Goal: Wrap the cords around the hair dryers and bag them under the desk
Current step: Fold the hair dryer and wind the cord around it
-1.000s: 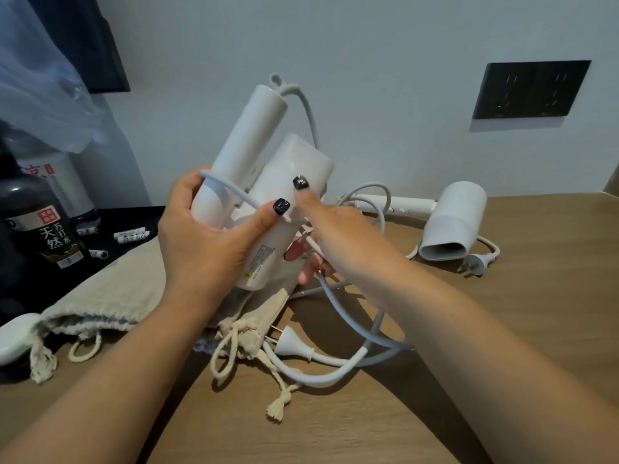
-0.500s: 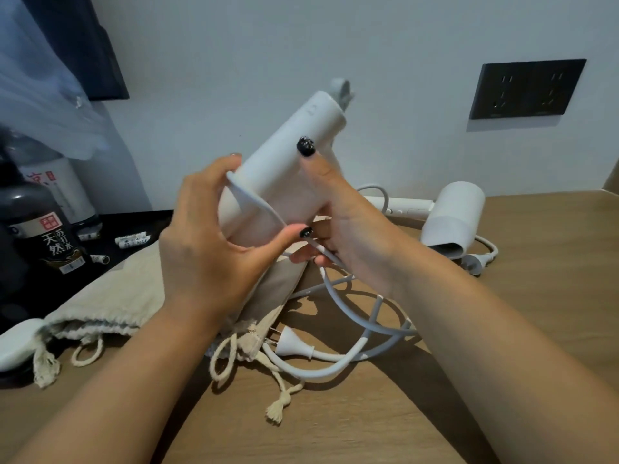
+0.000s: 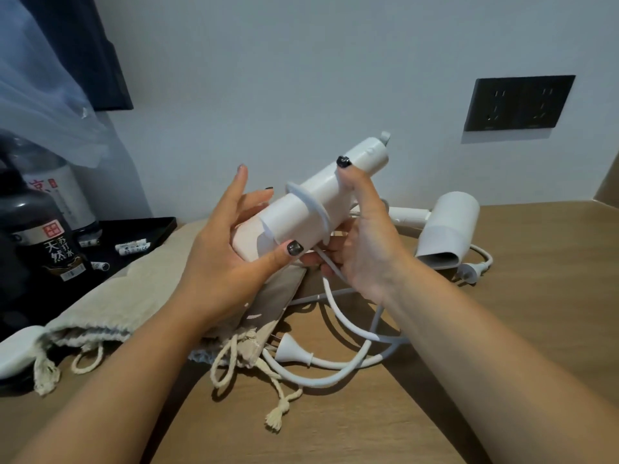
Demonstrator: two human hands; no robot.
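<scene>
Two hands grip a white hair dryer (image 3: pixel 321 202) above the desk (image 3: pixel 502 329): left hand (image 3: pixel 227 259) cradling its body, right hand (image 3: pixel 365 236) closed on handle and apparently pinching its cord (image 3: pixel 335 296).

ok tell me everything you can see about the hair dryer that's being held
The held hair dryer is matte white plastic, a folded compact type, its handle pointing up and right. It is lifted above the desk, tilted. One loop of its white cord circles the handle; the rest hangs to the desk, ending in a plug. The left hand cups the body, thumb on the front; the right hand holds handle and cord.
</scene>
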